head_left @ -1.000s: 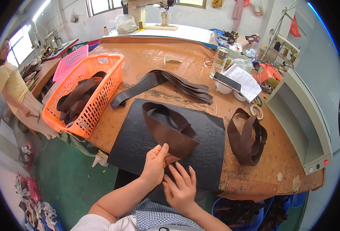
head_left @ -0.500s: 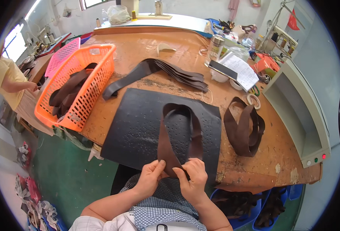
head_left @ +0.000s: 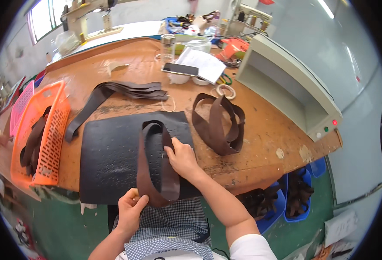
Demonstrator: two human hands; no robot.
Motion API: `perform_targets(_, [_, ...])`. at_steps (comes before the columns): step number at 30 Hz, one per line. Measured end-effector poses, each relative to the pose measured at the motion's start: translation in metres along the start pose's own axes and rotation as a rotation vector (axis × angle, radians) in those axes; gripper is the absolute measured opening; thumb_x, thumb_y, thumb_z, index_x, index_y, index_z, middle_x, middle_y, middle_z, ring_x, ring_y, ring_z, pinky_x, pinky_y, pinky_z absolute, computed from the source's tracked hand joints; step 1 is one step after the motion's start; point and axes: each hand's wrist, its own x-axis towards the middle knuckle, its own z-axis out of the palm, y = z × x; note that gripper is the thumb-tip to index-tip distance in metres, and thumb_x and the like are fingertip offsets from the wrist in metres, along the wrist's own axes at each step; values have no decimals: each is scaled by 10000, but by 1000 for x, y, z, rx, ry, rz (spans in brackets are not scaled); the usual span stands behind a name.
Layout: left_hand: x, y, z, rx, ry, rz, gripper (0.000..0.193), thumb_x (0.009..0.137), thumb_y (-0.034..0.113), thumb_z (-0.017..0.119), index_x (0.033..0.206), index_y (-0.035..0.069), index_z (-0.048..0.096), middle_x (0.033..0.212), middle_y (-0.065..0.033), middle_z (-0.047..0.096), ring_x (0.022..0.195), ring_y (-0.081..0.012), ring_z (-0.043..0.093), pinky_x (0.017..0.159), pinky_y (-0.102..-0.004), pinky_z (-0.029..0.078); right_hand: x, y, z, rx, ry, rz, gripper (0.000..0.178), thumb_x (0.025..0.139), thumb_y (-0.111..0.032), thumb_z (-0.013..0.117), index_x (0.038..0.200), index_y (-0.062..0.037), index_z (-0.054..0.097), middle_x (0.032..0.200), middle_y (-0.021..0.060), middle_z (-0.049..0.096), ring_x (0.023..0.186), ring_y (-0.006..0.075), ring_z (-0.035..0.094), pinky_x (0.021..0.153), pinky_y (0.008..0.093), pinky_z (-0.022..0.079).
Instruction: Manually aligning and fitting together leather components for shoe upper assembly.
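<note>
Brown strap loop [head_left: 145,175] held partly over black mat [head_left: 108,160], lower centre of frame; judged light, soft, springy, best gripped by edges. Long axis aligned up-down, rounded ends top and bottom. Lower left edge pinched by left hand [head_left: 131,209], right edge by right hand [head_left: 183,159], fingers curled. Coiled strap [head_left: 215,123] seen on bench [head_left: 260,138], right of centre.

From where I stand, the loop [head_left: 144,173] is a broad, flat strap of dark brown, closed into a long, narrow oval. It's over the black mat [head_left: 108,164], its far end rounded, its near end curving at the mat's front edge. Through the opening I can see the mat. The near right stretch catches a greyish sheen. The right hand [head_left: 181,158] has the right side; the left hand [head_left: 131,210] is at the lower left edge.
</note>
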Motion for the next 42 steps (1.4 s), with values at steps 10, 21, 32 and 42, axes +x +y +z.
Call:
perform_targets(10, [32,32,42,-12,-333,63,336,1079,186,377,930,-52,561,970,-223,695,889,-267,699,846,-390,572,1,-33,-123,-273,557,27,403,1012,-272,558,747,25,495,621,281,512,545,455,520,488,479,375])
perform_targets(21, [86,-13,137,-185,-409,-505,542,1058,209,463,1468,-89,272,1464,-248,412,1333,-319,481,1127,-427,413,21,36,-188,-675,235,119,432,997,-333,552,1232,27,596,1208,262,615,1116,421,596,924,478,485])
perform_targets(32, [2,93,37,268,-405,149,310,981,-19,526,1289,-49,510,1242,-155,619,1165,-212,608,976,-338,503,-69,-26,-41,-1,200,-531,202,840,69,646,1039,35,660,973,166,668,899,338,662,789,397,545])
perform_targets(42, [-41,182,62,-20,-486,92,325,859,-129,465,1152,-50,580,1010,-119,671,821,-174,661,725,-259,517,-68,-46,17,-108,-29,-533,202,803,37,682,1002,4,676,1033,124,658,957,311,638,822,394,527])
